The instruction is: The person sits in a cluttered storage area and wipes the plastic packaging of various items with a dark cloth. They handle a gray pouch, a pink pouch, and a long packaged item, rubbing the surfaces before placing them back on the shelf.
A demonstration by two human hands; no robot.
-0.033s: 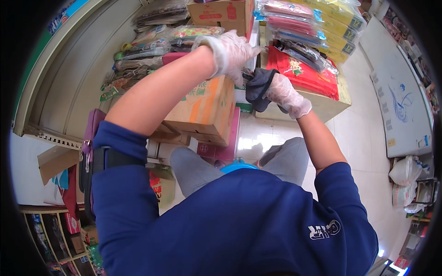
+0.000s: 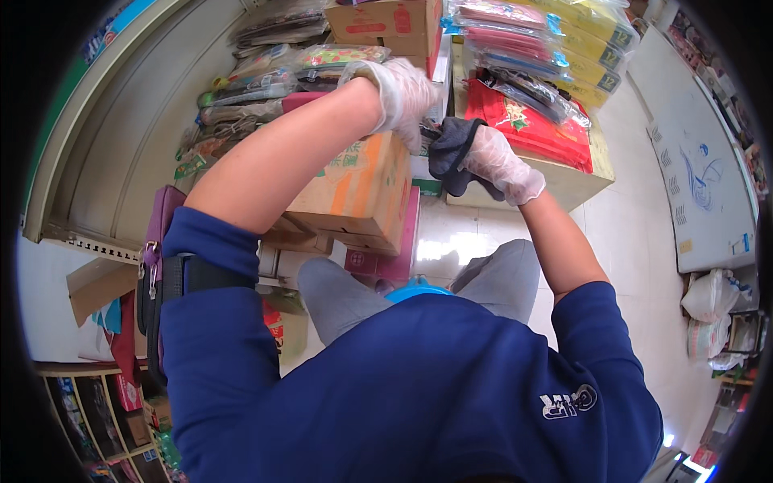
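Both my hands wear thin clear gloves. My right hand (image 2: 498, 163) is closed on a dark grey cloth (image 2: 449, 147) and holds it against the front of a low wooden display stand (image 2: 568, 187). My left hand (image 2: 400, 92) reaches out above a printed cardboard box (image 2: 360, 191), its fingers curled down beside the cloth at a white shelf edge. I cannot see whether it grips anything. Red packets (image 2: 535, 122) lie on the stand just right of the cloth.
Yellow and pink packets (image 2: 584, 44) are stacked further back on the stand. Another cardboard box (image 2: 386, 22) and bagged goods (image 2: 266, 76) fill the left shelves. A pink box (image 2: 396, 251) stands on the tiled floor. A purple bag (image 2: 159, 233) hangs from my left shoulder.
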